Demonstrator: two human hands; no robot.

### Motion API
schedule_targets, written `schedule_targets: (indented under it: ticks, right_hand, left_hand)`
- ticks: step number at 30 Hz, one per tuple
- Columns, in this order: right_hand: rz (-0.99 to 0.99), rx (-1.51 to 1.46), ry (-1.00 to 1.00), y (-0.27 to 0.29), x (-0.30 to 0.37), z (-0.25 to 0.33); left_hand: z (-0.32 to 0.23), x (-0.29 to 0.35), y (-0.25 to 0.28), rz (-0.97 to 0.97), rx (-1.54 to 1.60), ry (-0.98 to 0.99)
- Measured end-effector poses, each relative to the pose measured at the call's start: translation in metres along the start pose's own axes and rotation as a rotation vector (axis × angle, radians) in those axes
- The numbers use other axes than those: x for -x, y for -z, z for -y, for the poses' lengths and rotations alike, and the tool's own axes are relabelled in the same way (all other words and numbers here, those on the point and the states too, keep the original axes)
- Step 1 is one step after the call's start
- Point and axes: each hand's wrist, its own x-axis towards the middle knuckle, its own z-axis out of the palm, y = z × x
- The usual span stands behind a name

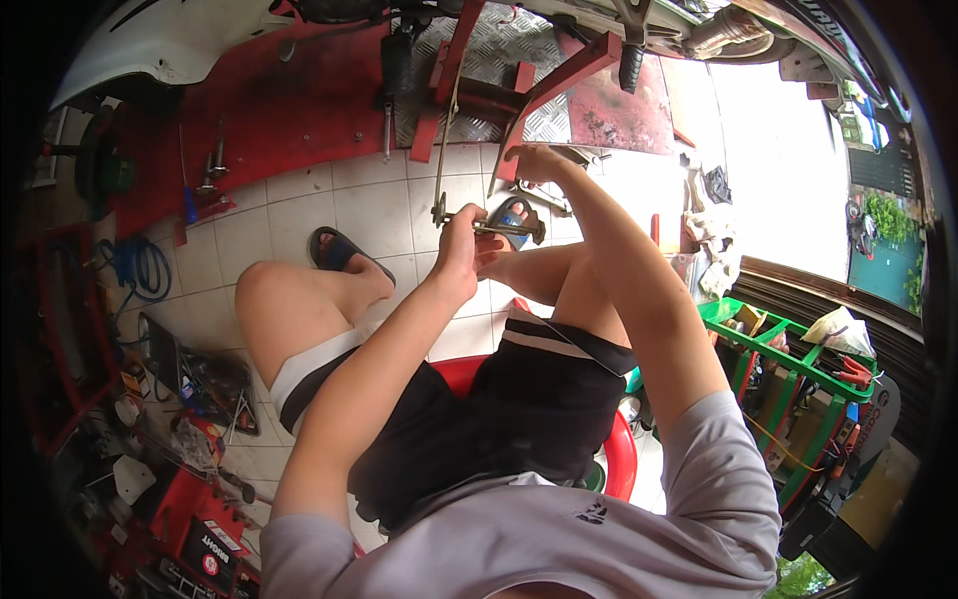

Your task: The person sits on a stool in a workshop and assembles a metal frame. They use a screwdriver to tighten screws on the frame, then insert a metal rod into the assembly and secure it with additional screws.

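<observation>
The left hand (461,248) is closed around one metal bar (514,231), which we see lying crosswise, beyond the knees. The right hand (539,165), farther off, has its fingers curled beside one red stand (494,100); we cannot tell whether it grips anything. Near the bar we count two dark sandals (327,252), then, outward, one blue hose (140,268) at left and one green rack (840,383) at right.

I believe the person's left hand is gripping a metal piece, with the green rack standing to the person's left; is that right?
Not quite: the green rack stands to the person's right, as the head view shows. The left hand is indeed gripping a metal piece.
</observation>
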Motion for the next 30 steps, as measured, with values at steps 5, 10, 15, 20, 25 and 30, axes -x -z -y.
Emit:
schedule_targets:
  ticks: [5, 10, 15, 20, 25, 30]
  right_hand:
    - [0.116, 0.118, -0.119, -0.025, -0.006, 0.033]
    - [0.145, 0.336, -0.102, -0.049, -0.003, 0.047]
    - [0.119, 0.39, -0.056, -0.048, -0.004, 0.048]
    - [0.262, 0.198, -0.082, -0.044, -0.007, 0.053]
    - [0.549, 0.144, -0.214, -0.025, 0.001, 0.067]
    - [0.639, 0.198, -0.112, 0.0, 0.032, 0.071]
  left_hand:
    - [-0.002, 0.001, 0.004, 0.032, -0.006, -0.015]
    - [-0.005, 0.009, 0.001, -0.007, -0.002, -0.026]
    - [0.001, -0.002, 0.005, 0.042, -0.033, -0.031]
    - [-0.004, 0.006, 0.005, 0.038, -0.048, -0.026]
    - [-0.003, 0.005, 0.003, -0.024, -0.027, -0.047]
    - [-0.005, 0.005, 0.003, -0.04, -0.036, -0.029]
